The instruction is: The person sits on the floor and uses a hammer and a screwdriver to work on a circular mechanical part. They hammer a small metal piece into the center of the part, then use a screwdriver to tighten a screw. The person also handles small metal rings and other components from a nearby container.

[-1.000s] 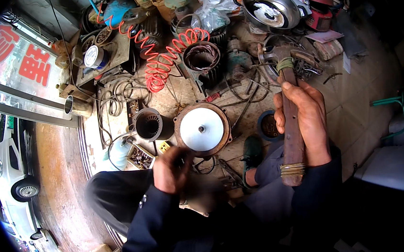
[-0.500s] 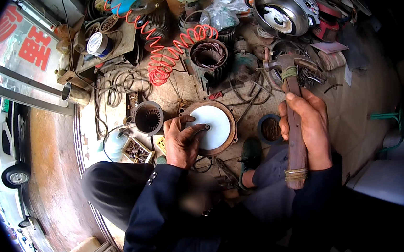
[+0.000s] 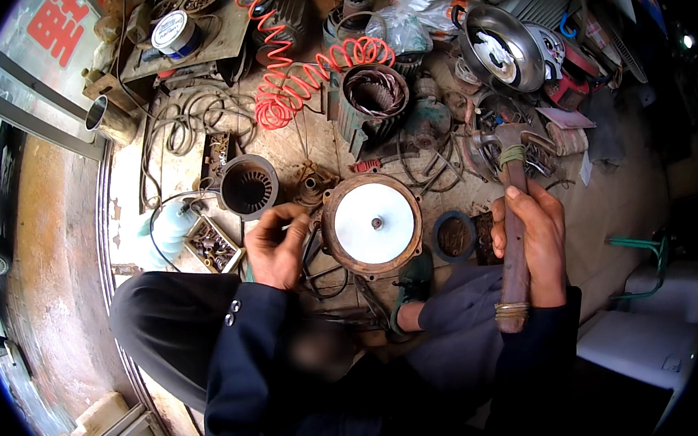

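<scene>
My right hand [image 3: 539, 230] is closed around the wooden handle of a claw hammer [image 3: 515, 241], its metal head up and wire wound near both ends of the handle. My left hand [image 3: 277, 249] is beside a round rusty metal flange [image 3: 333, 240], apart from it. The left thumb and fingertips come together in a pinch; whatever they may hold is too small to make out. A smooth white disc [image 3: 368, 245] covers the middle of the flange, and a short dark stub [image 3: 377, 223] stands up at its centre.
Left of the flange are a slotted motor stator [image 3: 250, 187] and a box of small metal parts [image 3: 214, 248]. Behind stand a motor housing with windings [image 3: 375, 99] and a coiled red hose [image 3: 277, 108]. A dark ring [image 3: 454, 236] lies right; a metal pan [image 3: 508, 46] sits behind.
My left hand has come off the white disc's centre and moved left, uncovering the stub. The hammer stays in my right hand, nearly in place. The view has shifted somewhat.
</scene>
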The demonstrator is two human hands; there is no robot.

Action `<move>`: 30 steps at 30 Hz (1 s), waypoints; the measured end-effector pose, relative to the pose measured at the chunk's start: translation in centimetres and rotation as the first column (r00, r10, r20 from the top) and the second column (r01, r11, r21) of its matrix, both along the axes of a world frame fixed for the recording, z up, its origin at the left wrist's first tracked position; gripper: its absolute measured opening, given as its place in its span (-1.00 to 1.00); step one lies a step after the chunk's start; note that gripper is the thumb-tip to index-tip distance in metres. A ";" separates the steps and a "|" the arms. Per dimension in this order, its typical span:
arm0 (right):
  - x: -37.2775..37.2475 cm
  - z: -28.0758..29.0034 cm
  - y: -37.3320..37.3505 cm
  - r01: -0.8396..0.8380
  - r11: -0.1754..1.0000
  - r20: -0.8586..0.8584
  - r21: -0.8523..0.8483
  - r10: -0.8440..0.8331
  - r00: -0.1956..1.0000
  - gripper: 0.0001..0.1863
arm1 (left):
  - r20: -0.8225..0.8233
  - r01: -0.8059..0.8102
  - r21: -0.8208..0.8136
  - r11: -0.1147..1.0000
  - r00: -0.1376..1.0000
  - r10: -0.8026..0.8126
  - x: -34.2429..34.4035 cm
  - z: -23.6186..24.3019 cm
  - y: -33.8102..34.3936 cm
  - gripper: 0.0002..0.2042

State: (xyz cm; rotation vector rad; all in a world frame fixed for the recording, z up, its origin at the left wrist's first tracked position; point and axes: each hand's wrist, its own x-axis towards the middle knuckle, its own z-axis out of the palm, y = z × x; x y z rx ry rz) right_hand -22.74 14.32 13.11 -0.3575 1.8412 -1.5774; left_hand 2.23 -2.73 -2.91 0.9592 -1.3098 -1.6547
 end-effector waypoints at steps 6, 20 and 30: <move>0.0 -0.5 -0.2 -0.007 1.000 -0.029 0.025 0.008 1.000 -0.83 | 0.138 -0.072 -0.149 0.986 0.986 0.093 0.7 -1.5 -0.5 -0.90; 0.6 -1.2 -1.4 -0.063 0.994 -0.078 0.087 0.070 0.995 -0.81 | 0.370 0.354 -0.377 0.856 0.905 -0.211 -0.6 3.9 0.3 -0.73; 2.7 -11.4 0.0 -0.176 0.301 -0.109 0.937 0.732 0.673 -0.69 | 0.162 -0.039 -0.703 0.710 0.964 0.213 14.5 19.9 -6.9 -0.70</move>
